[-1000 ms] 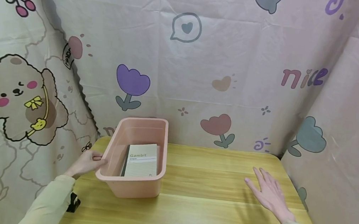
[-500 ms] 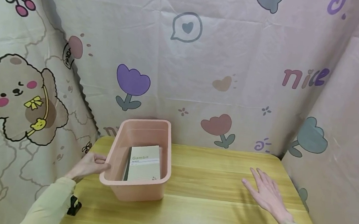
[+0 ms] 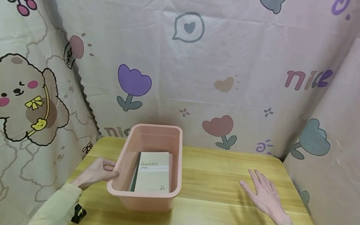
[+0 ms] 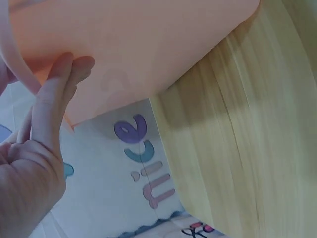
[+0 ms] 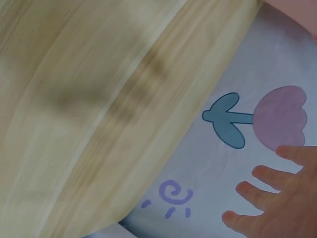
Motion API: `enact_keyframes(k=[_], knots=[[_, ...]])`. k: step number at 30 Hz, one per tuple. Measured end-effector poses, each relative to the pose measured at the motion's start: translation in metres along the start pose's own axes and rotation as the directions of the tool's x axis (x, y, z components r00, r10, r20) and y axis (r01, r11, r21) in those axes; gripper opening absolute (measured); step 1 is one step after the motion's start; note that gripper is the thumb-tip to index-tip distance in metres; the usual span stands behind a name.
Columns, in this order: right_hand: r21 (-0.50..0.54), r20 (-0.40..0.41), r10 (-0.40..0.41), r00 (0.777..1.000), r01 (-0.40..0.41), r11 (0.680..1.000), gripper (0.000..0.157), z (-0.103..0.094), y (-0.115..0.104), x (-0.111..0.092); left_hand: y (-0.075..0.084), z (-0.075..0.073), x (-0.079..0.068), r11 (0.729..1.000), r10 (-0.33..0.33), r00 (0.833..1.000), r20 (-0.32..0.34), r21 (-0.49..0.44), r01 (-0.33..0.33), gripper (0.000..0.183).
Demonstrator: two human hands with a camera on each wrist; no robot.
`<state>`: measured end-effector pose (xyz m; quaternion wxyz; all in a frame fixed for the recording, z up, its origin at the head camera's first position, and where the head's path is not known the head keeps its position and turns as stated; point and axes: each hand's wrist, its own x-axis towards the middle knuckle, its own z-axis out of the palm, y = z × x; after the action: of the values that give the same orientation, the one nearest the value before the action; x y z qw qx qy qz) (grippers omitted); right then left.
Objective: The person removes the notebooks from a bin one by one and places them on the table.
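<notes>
A pink plastic bin stands left of the middle of the table. My left hand grips its left rim, thumb over the edge and fingers under the outside. In the left wrist view the fingers reach beneath the rim against the bin's wall. Inside the bin lies a notebook with a pale cover marked "Gambit"; a dark green edge shows along its left side. Away to the right, my right hand hovers over the table with fingers spread and holds nothing.
The wooden table reaches back to a printed curtain. More curtain hangs close along the left and right sides. Bare wood lies between the bin and my right hand.
The bin has slid to the right and toward me with the notebook inside, my left hand moving along with it. My right hand has shifted slightly left.
</notes>
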<state>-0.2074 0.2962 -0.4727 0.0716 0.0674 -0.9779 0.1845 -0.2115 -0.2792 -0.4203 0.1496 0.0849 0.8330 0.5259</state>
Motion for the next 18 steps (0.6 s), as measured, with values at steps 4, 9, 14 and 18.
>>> enact_keyframes(k=[4,9,14,18], knots=[[-0.008,0.006,-0.01,1.0,0.01,1.0,0.078,-0.002,-0.01,0.001,0.003,0.01,-0.001,1.0,-0.002,1.0,0.006,-0.027,0.002,0.054],[-0.033,0.005,-0.045,0.999,0.045,0.998,0.078,-0.007,-0.032,0.006,0.006,0.021,-0.003,0.998,0.002,1.0,0.017,-0.056,-0.001,0.052],[-0.064,-0.002,-0.098,0.995,0.098,0.993,0.08,-0.012,-0.058,0.01,0.009,0.032,-0.004,0.997,0.02,0.999,0.033,-0.077,-0.018,0.05],[-0.077,0.008,-0.13,0.992,0.13,0.989,0.081,-0.015,-0.078,0.014,0.011,0.038,-0.005,0.995,0.035,0.998,0.044,-0.092,-0.031,0.051]])
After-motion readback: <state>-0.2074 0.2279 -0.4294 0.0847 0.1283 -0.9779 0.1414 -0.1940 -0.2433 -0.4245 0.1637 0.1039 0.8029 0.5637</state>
